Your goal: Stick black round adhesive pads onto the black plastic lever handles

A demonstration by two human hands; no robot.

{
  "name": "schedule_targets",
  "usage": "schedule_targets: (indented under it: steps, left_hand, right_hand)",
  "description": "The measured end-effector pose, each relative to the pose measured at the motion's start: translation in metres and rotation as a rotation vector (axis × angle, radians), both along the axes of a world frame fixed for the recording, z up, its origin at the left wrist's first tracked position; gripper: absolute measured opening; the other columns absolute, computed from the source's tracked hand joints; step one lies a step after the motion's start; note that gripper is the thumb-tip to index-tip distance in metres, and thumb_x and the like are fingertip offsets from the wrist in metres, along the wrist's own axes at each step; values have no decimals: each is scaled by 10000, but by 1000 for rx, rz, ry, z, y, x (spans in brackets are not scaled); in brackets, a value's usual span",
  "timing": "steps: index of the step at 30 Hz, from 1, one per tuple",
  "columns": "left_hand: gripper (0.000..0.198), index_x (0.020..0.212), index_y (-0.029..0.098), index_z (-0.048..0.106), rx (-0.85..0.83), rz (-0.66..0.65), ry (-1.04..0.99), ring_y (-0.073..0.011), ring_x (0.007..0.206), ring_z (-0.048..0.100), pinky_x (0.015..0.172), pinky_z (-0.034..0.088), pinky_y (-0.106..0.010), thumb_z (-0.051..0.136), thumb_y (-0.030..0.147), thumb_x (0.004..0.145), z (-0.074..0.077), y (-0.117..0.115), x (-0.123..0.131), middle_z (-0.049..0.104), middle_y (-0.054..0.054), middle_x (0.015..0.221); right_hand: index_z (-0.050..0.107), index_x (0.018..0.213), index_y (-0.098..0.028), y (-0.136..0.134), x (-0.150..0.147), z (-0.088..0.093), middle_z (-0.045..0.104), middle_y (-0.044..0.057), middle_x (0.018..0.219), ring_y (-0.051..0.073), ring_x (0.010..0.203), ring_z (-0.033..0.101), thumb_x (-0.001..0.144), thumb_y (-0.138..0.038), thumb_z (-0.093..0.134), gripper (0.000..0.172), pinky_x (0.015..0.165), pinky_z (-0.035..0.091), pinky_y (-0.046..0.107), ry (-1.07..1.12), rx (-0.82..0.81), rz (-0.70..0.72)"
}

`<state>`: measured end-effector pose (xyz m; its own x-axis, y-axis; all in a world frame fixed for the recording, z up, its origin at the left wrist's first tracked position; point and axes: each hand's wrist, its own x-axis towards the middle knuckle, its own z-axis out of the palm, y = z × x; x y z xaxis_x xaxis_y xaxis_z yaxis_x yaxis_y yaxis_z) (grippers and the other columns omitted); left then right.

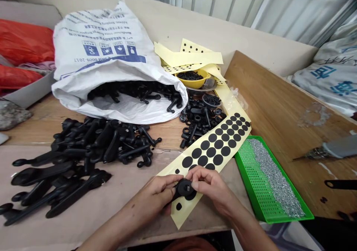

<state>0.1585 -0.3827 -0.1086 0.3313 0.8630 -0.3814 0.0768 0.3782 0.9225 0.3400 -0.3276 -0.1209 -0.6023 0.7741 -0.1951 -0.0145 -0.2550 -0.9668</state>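
Near the table's front edge my left hand (163, 191) grips a black plastic arm (182, 187) by its shaft, fingers closed round it. The arm's round disc-shaped head faces up, with a small metal piece at its middle. My right hand (209, 186) is closed in a pinch at the head's right edge; whatever lies between its fingertips is too small to make out. Both hands are over a pale yellow backing sheet (178, 220) bearing rows of round black stickers (218, 144). Left of them lies a pile of similar black arms (92, 147).
A white woven bag (103, 46) lies open towards me with black parts inside. Small black parts (196, 117) surround a yellow bowl (192, 83). On the right are a green tray (255, 202) of small metal pieces and an electric screwdriver (331, 148) beside a wooden panel.
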Motion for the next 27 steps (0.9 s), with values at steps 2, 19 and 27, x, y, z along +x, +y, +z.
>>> schedule_targets:
  steps: [2,19,27]
  left_hand:
    - [410,1083,113,583,4,-3,5,-87,516,354,479,265,-195,464,402,817,-1,0,0,460,39,623]
    - [430,1137,144,587,12,103,103,-128,560,456,518,333,-213,485,393,802,-6,-9,-2,531,23,595]
    - [458,1110,129,552,-15,113,-38,-91,544,437,494,332,-190,553,448,781,-16,-10,2,553,10,700]
  right_hand:
    - [546,622,-158,0,0,0,563,39,858,159,792,501,684,-245,634,138,724,370,265,-4,3,0]
    - [516,598,-166,-4,-5,6,542,27,830,130,716,482,643,-224,600,111,632,385,236,-76,10,-18]
    - [511,612,-167,-8,-6,2,549,33,839,137,743,496,655,-212,598,107,645,394,239,-58,33,4]
